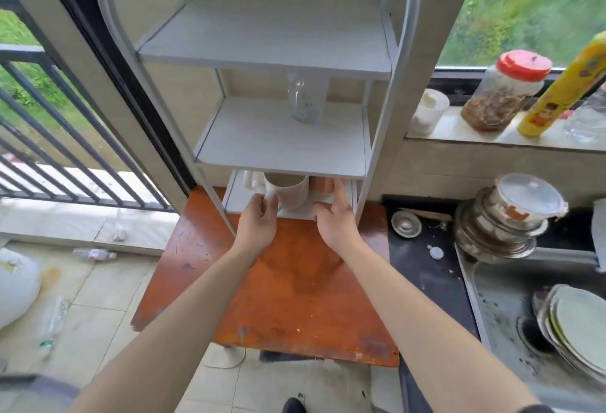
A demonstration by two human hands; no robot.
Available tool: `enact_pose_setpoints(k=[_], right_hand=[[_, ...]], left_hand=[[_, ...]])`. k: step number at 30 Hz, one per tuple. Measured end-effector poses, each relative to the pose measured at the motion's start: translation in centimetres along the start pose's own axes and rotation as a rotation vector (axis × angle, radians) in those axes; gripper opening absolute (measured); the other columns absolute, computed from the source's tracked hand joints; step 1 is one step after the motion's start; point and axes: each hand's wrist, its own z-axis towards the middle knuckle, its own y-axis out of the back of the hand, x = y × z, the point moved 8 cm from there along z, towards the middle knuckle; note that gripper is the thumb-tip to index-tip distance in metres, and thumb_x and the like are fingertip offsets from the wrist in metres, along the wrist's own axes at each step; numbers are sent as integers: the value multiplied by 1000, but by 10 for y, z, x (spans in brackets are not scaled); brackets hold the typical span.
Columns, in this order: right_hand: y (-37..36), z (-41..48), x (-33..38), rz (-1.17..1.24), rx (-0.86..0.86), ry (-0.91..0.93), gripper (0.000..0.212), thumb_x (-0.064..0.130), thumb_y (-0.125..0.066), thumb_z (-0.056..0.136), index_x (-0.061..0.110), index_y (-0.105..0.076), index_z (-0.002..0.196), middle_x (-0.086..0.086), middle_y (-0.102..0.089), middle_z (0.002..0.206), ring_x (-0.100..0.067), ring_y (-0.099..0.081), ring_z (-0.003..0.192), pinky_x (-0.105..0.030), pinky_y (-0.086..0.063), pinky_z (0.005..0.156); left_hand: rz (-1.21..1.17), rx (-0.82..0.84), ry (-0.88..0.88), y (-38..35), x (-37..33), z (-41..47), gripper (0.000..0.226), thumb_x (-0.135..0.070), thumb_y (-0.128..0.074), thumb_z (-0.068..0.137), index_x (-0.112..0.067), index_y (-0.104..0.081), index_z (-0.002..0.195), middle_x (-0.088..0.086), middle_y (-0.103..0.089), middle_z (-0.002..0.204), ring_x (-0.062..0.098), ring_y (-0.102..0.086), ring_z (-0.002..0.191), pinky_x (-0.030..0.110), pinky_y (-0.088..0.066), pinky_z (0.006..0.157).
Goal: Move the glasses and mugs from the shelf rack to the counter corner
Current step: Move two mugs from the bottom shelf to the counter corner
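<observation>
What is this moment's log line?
left hand: grips white mug | right hand: extended beside brown mug | glass: on middle shelf

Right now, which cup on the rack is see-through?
The clear glass, alone on the middle shelf. Those on the lowest shelf are opaque, among them a white mug and a reddish cup.

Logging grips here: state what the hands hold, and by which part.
The left hand grips the white mug by its handle; the right hand holds nothing, open beside the brown mug.
</observation>
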Motion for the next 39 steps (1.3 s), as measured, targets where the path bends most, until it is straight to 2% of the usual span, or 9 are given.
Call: enact_pose_setpoints(k=[4, 8, 13, 15, 18, 24, 31, 34, 39], right_hand=[[4, -2, -1, 60, -32, -30, 59, 9, -51, 97, 25, -35, 151, 0, -55, 140, -27, -57, 123, -46, -49, 106], [5, -9, -12, 114, -55, -109, 40, 26, -55, 100, 24, -44, 138, 0, -61, 123, -25, -63, 112, -46, -52, 102], [-2, -25, -24, 176, 3, -201, 18, 43, -49, 101, 29, -53, 111, 0, -66, 114, -24, -63, 109, -49, -47, 105], [-5, -34, -27, 215, 34, -228, 23, 49, -45, 101, 29, -55, 107, -3, -67, 114, -24, -62, 108, -46, -46, 103], [-6, -52, -30, 239, 36, -210, 32, 53, -41, 101, 27, -60, 102, -4, -68, 106, -21, -62, 99, -39, -46, 93], [3, -103, -54, 275, -73, -157, 35, 45, -43, 100, 20, -54, 78, 5, -61, 81, -15, -55, 79, -32, -43, 72], [57, -151, -105, 218, -244, -212, 32, 32, -43, 102, 16, -55, 76, 3, -62, 75, -12, -57, 75, -24, -42, 67], [101, -170, -130, 203, -388, -258, 34, 29, -43, 103, 14, -54, 74, 1, -61, 73, -14, -57, 74, -27, -42, 67], [186, -222, -164, 231, -694, -313, 36, 28, -44, 105, 13, -53, 74, 1, -57, 70, -14, -54, 71, -34, -43, 71]], left_hand=[[-78, 3, 47, -2, 5, -11, 39, -53, -43, 99, -17, -47, 85, -1, -45, 72, 17, -46, 65, 38, -43, 61], [-98, -23, 81, 2, 13, -27, 38, -53, -40, 100, -18, -48, 88, 3, -52, 85, 19, -52, 75, 46, -53, 72], [-174, -75, 85, 7, 22, -62, 35, -52, -40, 101, -21, -56, 96, -10, -54, 79, 14, -54, 77, 33, -49, 71], [-214, -101, 82, 10, 24, -77, 38, -51, -41, 101, -17, -58, 102, -12, -56, 79, 13, -55, 81, 35, -51, 79], [-204, -152, 68, 16, 24, -101, 37, -46, -43, 102, -15, -51, 84, -2, -50, 75, 17, -50, 74, 40, -48, 72], [-141, -196, 51, 14, 32, -143, 36, -42, -42, 104, -8, -54, 100, 1, -53, 83, 15, -51, 78, 48, -53, 78], [-137, -60, 81, -52, 46, -168, 37, -46, -38, 103, -15, -51, 87, 0, -51, 76, 12, -48, 72, 39, -49, 71], [-110, 89, 71, -101, 41, -171, 32, -42, -38, 104, -17, -51, 88, 1, -53, 77, 12, -49, 72, 29, -45, 67], [-109, 355, -18, -191, 0, -188, 33, -38, -41, 105, -14, -50, 83, -1, -52, 74, 7, -46, 66, 29, -40, 64]])
